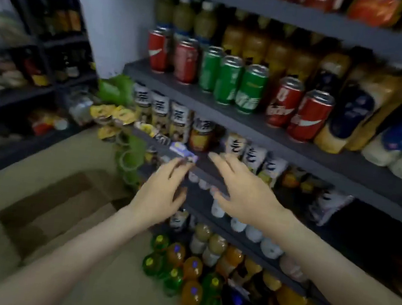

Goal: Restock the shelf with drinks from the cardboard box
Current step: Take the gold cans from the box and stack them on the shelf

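An open cardboard box (59,210) sits on the floor at lower left, its inside dark. The dark shelf unit (285,148) fills the right side with rows of cans and bottles. My left hand (161,190) reaches up to the edge of the middle shelf. Its fingertips meet a small purple and white pack (184,152) lying there; blur hides whether they pinch it. My right hand (241,191) hovers just right of it with fingers straight and spread, holding nothing, in front of white-labelled bottles (255,157).
Red and green cans (229,82) stand on the shelf above my hands. Green and orange bottles (187,270) crowd the floor level below. Yellow packets and green leaves (120,116) hang at the shelf's left end. Another dark rack (41,54) stands far left.
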Available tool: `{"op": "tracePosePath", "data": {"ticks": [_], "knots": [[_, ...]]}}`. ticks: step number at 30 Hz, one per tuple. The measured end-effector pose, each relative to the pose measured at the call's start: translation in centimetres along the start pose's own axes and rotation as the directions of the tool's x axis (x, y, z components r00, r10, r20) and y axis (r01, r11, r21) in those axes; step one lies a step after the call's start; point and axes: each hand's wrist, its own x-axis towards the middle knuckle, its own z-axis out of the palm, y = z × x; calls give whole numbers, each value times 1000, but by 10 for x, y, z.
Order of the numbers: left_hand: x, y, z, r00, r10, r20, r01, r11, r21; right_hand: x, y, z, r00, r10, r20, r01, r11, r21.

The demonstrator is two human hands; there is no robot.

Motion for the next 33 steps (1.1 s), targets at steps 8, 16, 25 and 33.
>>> {"op": "tracePosePath", "data": {"ticks": [8,16,25,33], "knots": [[-141,-149,-23,810,-546,213,522,838,160,106,-81,114,892,-244,382,246,968,45],[-237,-286,-60,580,-716,388,686,686,241,244,-185,236,713,-319,625,236,948,215],[-258,-418,-90,344,-849,402,850,463,252,346,-233,341,595,-257,762,147,966,211],[-261,-519,-43,44,-913,405,975,128,182,430,-232,453,494,-195,847,82,981,178]]}}
